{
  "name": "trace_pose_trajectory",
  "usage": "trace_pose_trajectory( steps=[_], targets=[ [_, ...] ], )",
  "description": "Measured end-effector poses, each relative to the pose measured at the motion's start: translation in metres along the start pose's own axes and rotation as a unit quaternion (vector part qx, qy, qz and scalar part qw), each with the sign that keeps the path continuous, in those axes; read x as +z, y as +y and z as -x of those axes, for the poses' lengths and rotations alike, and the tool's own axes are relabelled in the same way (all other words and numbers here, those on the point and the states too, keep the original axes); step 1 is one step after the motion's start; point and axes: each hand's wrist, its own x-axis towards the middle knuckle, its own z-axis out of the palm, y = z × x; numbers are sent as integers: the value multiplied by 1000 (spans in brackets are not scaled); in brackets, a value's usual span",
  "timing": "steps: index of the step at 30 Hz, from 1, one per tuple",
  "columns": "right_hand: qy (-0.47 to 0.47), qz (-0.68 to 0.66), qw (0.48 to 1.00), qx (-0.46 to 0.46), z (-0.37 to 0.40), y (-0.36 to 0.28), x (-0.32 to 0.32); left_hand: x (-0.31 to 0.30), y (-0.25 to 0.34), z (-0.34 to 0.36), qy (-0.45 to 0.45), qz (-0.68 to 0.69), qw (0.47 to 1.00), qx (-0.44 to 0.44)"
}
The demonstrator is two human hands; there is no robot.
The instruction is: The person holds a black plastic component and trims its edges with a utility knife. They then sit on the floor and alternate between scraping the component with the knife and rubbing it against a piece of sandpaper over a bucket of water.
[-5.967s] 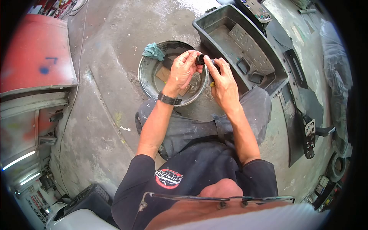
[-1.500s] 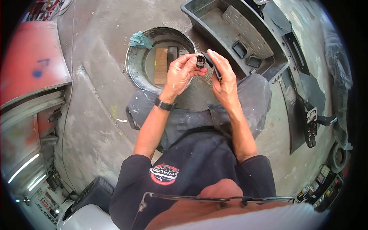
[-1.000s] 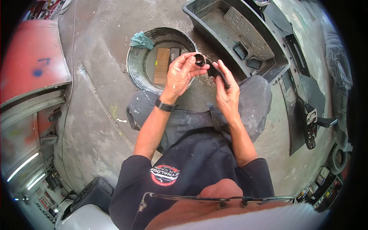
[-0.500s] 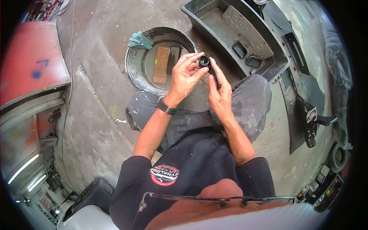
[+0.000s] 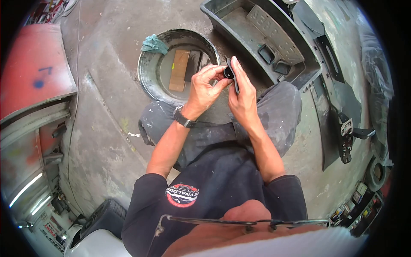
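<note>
Head camera looks steeply down, close above both hands [image 5: 222, 88]

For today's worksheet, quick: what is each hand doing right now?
Left hand: closed on a small black ring-shaped part.
Right hand: closed on a thin dark flat strip, pressed against that part.

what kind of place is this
Probably a car body or paint shop: a red body panel, black plastic trim parts lying on the stained concrete floor, and a metal basin.

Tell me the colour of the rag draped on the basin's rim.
Teal, a bluish green; the rag on the basin's rim shows best in the head view.
</note>
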Motion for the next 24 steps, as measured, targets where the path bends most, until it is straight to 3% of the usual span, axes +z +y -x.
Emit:
trace_pose_trajectory(
  steps=[5,9,13,17,20,24],
  targets=[
    [-13,41,999,-18,14,-14,1,-3,-5,-3,47,76,995,-48],
    [-41,4,999,-9,-4,15,-3,0,-2,4,-12,-49,999,-3],
    [-62,54,996,-26,11,-10,-3,-4,-13,-4,60,65,995,-39],
    [-65,54,996,-2,-2,6,-6,-3,-5,-2,-13,8,999,-30],
    [-81,96,992,-1,3,-10,-7,-4,-8,-3,21,53,997,-44],
    [-82,113,990,8,6,-6,-6,-5,-7,-1,8,-3,999,-34]
  ],
)
